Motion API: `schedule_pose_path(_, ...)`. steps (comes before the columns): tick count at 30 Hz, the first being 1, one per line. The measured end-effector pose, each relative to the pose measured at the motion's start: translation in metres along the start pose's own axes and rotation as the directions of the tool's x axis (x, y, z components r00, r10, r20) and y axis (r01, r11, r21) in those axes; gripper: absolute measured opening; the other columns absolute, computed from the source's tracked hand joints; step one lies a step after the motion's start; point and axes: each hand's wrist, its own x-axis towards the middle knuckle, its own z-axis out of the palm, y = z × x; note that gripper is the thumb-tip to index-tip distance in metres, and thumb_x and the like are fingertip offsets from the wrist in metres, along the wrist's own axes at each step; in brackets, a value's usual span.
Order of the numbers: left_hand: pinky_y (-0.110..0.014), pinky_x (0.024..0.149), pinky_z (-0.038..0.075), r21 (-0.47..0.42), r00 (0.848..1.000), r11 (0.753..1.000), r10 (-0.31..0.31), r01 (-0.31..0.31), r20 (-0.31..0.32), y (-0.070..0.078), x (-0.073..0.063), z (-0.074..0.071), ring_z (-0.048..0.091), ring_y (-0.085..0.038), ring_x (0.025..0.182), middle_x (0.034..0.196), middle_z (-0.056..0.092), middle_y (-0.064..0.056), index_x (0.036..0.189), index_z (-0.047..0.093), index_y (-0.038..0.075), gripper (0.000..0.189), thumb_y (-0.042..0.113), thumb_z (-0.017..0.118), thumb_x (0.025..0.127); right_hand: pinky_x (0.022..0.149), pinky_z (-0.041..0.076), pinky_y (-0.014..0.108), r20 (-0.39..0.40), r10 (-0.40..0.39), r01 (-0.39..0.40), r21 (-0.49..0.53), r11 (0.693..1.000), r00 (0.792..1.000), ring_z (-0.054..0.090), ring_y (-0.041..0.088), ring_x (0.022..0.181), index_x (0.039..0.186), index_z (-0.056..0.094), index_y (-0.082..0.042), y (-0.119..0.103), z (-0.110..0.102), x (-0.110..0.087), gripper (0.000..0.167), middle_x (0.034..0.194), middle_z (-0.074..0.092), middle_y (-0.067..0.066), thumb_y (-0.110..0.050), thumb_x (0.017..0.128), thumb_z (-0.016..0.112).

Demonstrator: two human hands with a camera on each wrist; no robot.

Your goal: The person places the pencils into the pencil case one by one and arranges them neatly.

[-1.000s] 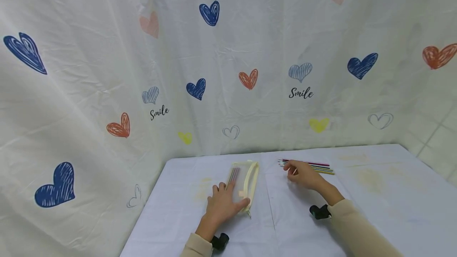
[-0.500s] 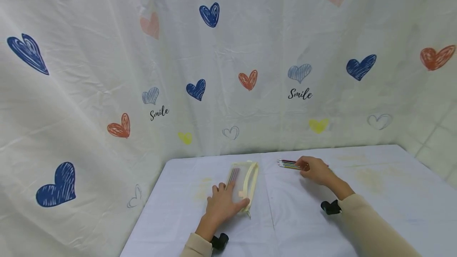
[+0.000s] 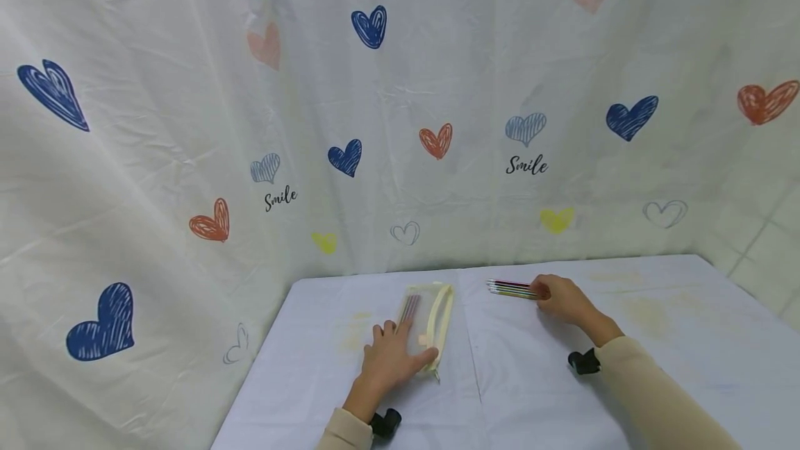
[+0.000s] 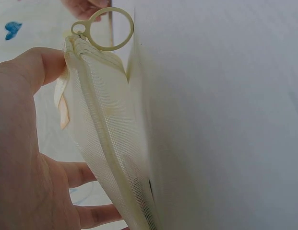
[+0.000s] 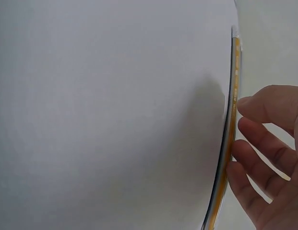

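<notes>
A pale yellow mesh pencil case (image 3: 430, 307) with a zipper lies near the table's middle, several pencils (image 3: 410, 307) showing inside through the mesh. My left hand (image 3: 389, 358) rests on its near part with fingers spread, the thumb at the zipper side. In the left wrist view, a ring pull (image 4: 110, 28) sticks out from the case's (image 4: 103, 100) end. To the right, several striped pencils (image 3: 511, 289) lie in a row. My right hand (image 3: 565, 301) covers their right ends. In the right wrist view, its loosely bent fingertips touch the yellow-sided pencil bundle (image 5: 228, 139).
Both things lie on a white-covered table (image 3: 456, 408). Behind it hangs a white curtain (image 3: 387, 89) printed with hearts. A black wrist camera (image 3: 385, 423) sits at the left cuff, another wrist camera (image 3: 584, 361) at the right one.
My right hand has moved to the right along the pencil row, from the left part to the right ends. The left hand and the pencil case have stayed in place.
</notes>
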Motion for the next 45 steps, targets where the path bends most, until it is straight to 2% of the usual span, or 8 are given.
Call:
schedule_pose_path(6,-0.065,0.08,0.046,-0.003,1.0,1.0,0.004,-0.004,-0.003,0.001,-0.001,-0.001,0.047,-0.038,0.118,0.132,0.054,-0.02,0.147,0.053,0.016,0.089,0.076,0.062,0.083,0.085,0.051,0.052,0.009,0.015,-0.014,-0.059,0.998,1.0,0.06,0.028,0.09,0.105,0.069,0.001,0.006,0.002,0.005,0.024,0.097,0.069,0.013,0.003,0.082,0.072)
schedule_pose_path(13,-0.064,0.08,0.046,0.008,1.0,1.0,-0.003,0.003,-0.006,0.0,0.0,0.0,0.047,-0.038,0.118,0.132,0.054,-0.02,0.147,0.053,0.016,0.088,0.076,0.063,0.083,0.073,0.046,0.04,0.03,0.043,-0.04,-0.096,0.995,0.999,0.053,0.023,0.082,0.097,0.068,-0.007,0.007,0.003,0.006,0.016,0.087,0.061,0.005,0.003,0.084,0.068)
schedule_pose_path(21,-0.065,0.079,0.046,0.008,1.0,1.0,-0.005,0.005,-0.007,0.0,0.0,0.0,0.047,-0.038,0.118,0.132,0.054,-0.02,0.147,0.053,0.016,0.088,0.076,0.062,0.083,0.068,0.04,0.034,0.036,-0.013,0.017,-0.104,0.994,0.999,0.05,0.019,0.077,0.092,0.066,-0.011,0.011,0.004,0.006,0.015,0.08,0.057,0.001,0.003,0.085,0.067)
schedule_pose_path(25,-0.064,0.079,0.046,0.004,1.0,1.0,-0.006,0.006,-0.005,0.0,0.0,0.0,0.047,-0.038,0.118,0.132,0.053,-0.02,0.147,0.053,0.016,0.088,0.076,0.063,0.083,0.068,0.04,0.034,0.041,-0.035,0.039,-0.106,0.994,0.999,0.05,0.018,0.076,0.092,0.066,-0.012,0.013,0.005,0.007,0.017,0.079,0.057,0.0,0.003,0.085,0.066)
schedule_pose_path(31,-0.064,0.08,0.046,0.001,1.0,1.0,-0.008,0.008,-0.003,0.001,0.0,-0.001,0.047,-0.038,0.119,0.133,0.053,-0.02,0.147,0.053,0.016,0.089,0.076,0.063,0.083,0.072,0.045,0.036,0.059,-0.016,0.023,-0.109,0.994,0.998,0.054,0.018,0.078,0.094,0.067,-0.013,0.017,0.005,0.01,0.017,0.084,0.063,0.002,0.0,0.085,0.068)
schedule_pose_path(39,-0.064,0.08,0.046,0.011,1.0,1.0,-0.009,0.009,-0.009,0.002,-0.001,-0.001,0.047,-0.038,0.119,0.132,0.054,-0.019,0.147,0.053,0.016,0.088,0.076,0.063,0.082,0.075,0.049,0.038,0.084,-0.016,0.021,-0.068,0.997,0.996,0.056,0.019,0.081,0.098,0.066,-0.012,0.014,0.004,0.008,0.017,0.088,0.066,0.002,-0.001,0.085,0.069)
schedule_pose_path(45,-0.063,0.08,0.046,0.017,1.0,1.0,-0.011,0.011,-0.008,0.001,0.0,0.0,0.047,-0.037,0.119,0.133,0.053,-0.019,0.147,0.053,0.017,0.089,0.077,0.062,0.083,0.072,0.048,0.034,0.059,-0.067,0.066,0.011,0.998,0.996,0.057,0.017,0.082,0.1,0.067,-0.009,0.006,0.002,0.007,0.018,0.089,0.066,0.002,-0.001,0.084,0.07)
